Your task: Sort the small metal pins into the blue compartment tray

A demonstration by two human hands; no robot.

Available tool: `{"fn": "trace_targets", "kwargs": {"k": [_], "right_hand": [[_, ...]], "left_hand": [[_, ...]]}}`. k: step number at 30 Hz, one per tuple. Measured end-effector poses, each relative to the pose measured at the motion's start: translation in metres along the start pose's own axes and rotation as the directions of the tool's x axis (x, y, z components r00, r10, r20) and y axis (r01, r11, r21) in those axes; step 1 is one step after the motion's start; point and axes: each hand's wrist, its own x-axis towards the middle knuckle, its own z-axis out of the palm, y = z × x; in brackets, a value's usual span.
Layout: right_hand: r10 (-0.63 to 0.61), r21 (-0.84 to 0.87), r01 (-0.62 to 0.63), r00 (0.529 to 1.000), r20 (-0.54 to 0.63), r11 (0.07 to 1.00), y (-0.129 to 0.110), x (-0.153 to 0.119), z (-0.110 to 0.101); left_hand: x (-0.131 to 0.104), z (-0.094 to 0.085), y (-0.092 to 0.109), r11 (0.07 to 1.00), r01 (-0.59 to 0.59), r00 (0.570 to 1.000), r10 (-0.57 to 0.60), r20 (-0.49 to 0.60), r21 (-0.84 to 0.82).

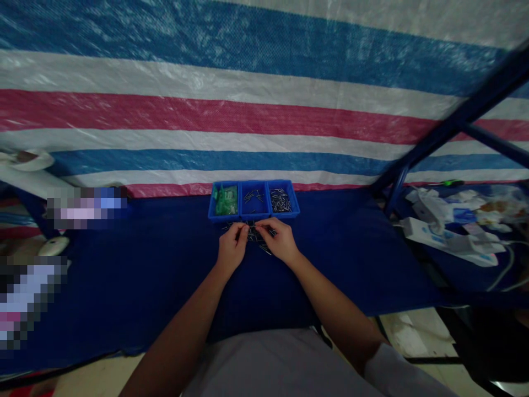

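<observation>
Side by side over the blue cloth are my left hand (pixel 232 247) and my right hand (pixel 280 241), thumbs and forefingers pinched close to each other. What sits between the fingertips is too small to make out. A loose pile of thin, dark metal pins (pixel 264 249) lies under and between the fingers, partly hidden by them. Just beyond, a blue three-part tray (pixel 254 216) stands on the cloth. Its left compartment has green plastic pieces (pixel 226 201), the middle one a few scattered pins (pixel 253 196), and the right one a dense heap of pins (pixel 281 200).
Dark blue cloth (pixel 136 281) covers the table. A striped plastic sheet (pixel 248 118) hangs behind it. At right, a blue metal frame (pixel 430 140) slants up beside a white box (pixel 450 242), plastic bags and a green-handled tool (pixel 451 183). Blurred-out patches lie at left.
</observation>
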Motion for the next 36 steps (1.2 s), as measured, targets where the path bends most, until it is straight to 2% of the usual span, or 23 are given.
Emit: {"fn": "trace_targets", "kwargs": {"k": [11,16,24,36], "right_hand": [[-0.004,-0.004,0.004,1.0,0.006,1.0,-0.0031,0.0006,-0.0013],[-0.005,-0.009,0.005,1.0,0.013,1.0,-0.0034,0.0006,-0.0026],[0.105,0.089,-0.102,0.994,-0.022,0.991,0.0008,0.0008,0.0011],[0.056,0.047,-0.056,0.998,0.006,0.997,0.002,0.0005,0.0021]], "left_hand": [[0.0001,-0.0018,0.0019,1.0,-0.004,1.0,0.004,-0.002,0.02],[-0.0016,-0.0008,-0.0004,1.0,0.011,1.0,-0.01,0.012,-0.026],[-0.0016,0.0001,-0.0018,0.998,0.012,1.0,-0.013,-0.007,-0.059],[0.0004,0.0004,-0.0032,1.0,-0.023,1.0,0.022,-0.007,-0.014]]}}
